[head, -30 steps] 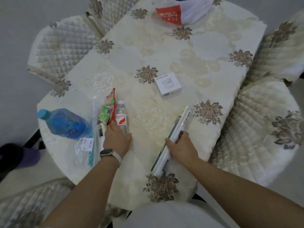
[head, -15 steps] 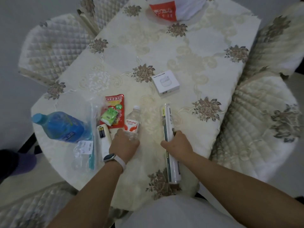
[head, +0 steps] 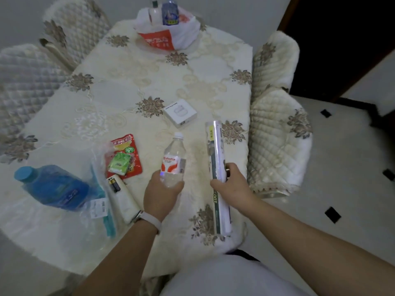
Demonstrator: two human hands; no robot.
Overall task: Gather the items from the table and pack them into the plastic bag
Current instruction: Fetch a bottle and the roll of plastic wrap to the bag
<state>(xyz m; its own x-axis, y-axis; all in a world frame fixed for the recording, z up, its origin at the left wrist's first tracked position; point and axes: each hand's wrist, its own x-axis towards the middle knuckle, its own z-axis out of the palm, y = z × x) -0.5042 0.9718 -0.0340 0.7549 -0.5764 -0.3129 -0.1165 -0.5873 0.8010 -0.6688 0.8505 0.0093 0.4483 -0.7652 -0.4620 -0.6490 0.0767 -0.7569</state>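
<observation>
Gathering step in hand. The left hand (head: 162, 194) is gripping the base of a small water bottle (head: 173, 160), cap pointing away. The right hand (head: 232, 184) is clamping a long wrap roll (head: 217, 167) near its middle, both ends projecting beyond the fist. Items lying loose: battery pack (head: 123, 196), blue bottle (head: 54, 186), red snack packet (head: 124, 155), white box (head: 180, 112). The plastic bag (head: 168, 32) is standing at the table's (head: 119, 86) far end, well apart from both grips. Judgement: the next move calls for carrying both items across to its mouth.

Bottle (head: 173, 161) left of roll (head: 216, 159); bag (head: 168, 33) behind.
</observation>
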